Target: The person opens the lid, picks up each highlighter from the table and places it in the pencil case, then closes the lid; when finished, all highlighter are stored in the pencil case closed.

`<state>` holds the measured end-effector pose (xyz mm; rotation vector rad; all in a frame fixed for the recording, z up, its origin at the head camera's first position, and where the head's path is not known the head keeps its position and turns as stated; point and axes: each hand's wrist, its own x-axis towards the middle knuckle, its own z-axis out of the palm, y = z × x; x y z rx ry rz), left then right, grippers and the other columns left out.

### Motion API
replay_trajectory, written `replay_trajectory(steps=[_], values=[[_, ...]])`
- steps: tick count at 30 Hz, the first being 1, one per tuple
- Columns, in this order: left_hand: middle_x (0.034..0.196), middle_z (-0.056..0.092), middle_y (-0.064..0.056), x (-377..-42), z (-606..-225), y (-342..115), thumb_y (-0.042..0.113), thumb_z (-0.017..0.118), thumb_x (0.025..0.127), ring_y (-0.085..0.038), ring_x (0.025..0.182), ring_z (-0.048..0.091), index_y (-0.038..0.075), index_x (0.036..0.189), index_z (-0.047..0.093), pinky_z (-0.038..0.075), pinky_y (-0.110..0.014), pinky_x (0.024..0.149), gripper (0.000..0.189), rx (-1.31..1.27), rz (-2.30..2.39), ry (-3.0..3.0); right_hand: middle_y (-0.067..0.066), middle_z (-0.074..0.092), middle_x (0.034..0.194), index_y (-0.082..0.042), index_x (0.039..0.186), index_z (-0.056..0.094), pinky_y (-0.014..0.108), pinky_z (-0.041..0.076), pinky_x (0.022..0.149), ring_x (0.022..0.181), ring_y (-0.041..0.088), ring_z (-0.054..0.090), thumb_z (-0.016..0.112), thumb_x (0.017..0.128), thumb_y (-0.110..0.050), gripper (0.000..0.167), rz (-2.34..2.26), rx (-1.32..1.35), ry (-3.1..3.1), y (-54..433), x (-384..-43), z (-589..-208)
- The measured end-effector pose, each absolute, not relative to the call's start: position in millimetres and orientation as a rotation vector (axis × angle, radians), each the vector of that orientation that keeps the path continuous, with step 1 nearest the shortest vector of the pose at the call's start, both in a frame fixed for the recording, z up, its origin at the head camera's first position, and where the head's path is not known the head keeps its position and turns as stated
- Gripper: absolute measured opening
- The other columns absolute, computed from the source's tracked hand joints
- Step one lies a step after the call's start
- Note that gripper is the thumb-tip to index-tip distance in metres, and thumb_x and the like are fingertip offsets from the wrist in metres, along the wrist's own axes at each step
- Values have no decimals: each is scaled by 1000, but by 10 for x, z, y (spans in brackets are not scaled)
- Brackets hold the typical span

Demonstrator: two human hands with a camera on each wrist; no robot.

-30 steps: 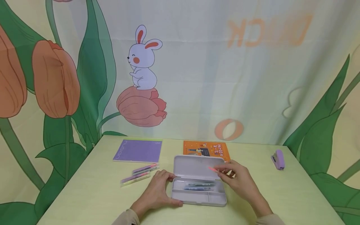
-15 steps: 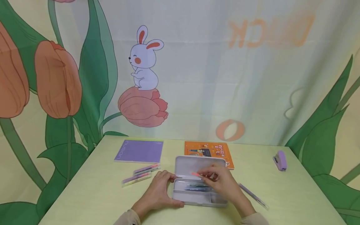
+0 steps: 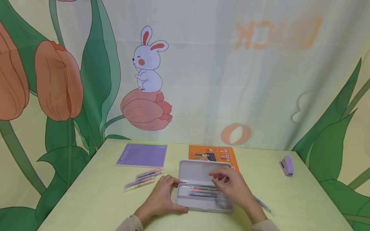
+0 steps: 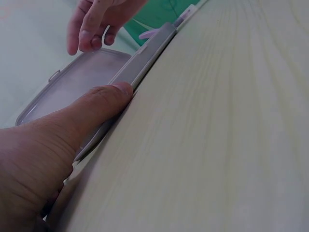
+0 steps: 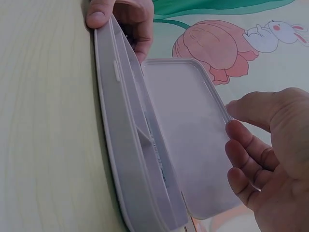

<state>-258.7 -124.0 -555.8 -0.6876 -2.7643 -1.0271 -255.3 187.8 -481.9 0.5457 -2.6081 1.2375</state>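
Observation:
A pale grey pencil case [image 3: 195, 202] stands with its lid [image 3: 192, 170] raised at the back. My left hand [image 3: 162, 196] grips its left end, thumb along the front edge and fingers behind. In the long rear compartment lie several pens, among them a red-tipped pen [image 3: 197, 191] between a blue pen [image 3: 202, 194] and a dark green one. Over the case's right side hovers my right hand [image 3: 235, 189], fingers loosely bent and holding nothing. The right wrist view shows this hand [image 5: 285, 150] in front of the lid, thumb and fingertips apart.
Left of the case lie several pens [image 3: 139, 183] in two groups. One more pen [image 3: 264, 205] lies to the right, partly behind my right forearm. Farther back are a purple notebook [image 3: 141, 155], an orange book [image 3: 214, 152] behind the lid, and a purple stapler [image 3: 286, 165].
My right hand has carried the red-tipped pen leftward over the case and let go of it; the pen now lies among the others. My left hand has stayed in place.

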Motion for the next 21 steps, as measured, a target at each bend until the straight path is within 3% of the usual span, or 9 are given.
replay_trajectory(steps=[4, 12, 21], values=[[119, 64, 9, -2586, -5555, -1239, 74, 101, 59, -13, 115, 52, 17, 131, 68, 52, -43, 107, 98, -691, -1027, -2763, -7, 76, 98, -14, 116, 84, 32, 59, 79, 91, 9, 67, 86, 96, -3, 23, 1207, 589, -2550, 1998, -2550, -4808], [118, 64, 9, -2588, -5552, -1235, 75, 101, 59, -12, 114, 52, 17, 131, 68, 52, -42, 106, 98, -696, -1014, -2752, -13, 74, 100, -15, 120, 84, 27, 56, 79, 91, 7, 66, 86, 97, -7, 24, 1125, 487, -2533, 2343, -2531, -4741], [117, 63, 10, -2580, -5555, -1236, 74, 101, 59, -12, 113, 51, 18, 130, 68, 52, -41, 105, 97, -689, -1025, -2757, -5, 75, 104, -19, 124, 81, 24, 56, 79, 93, 8, 66, 83, 100, -8, 26, 1063, 289, -2581, 2818, -2444, -4734]])
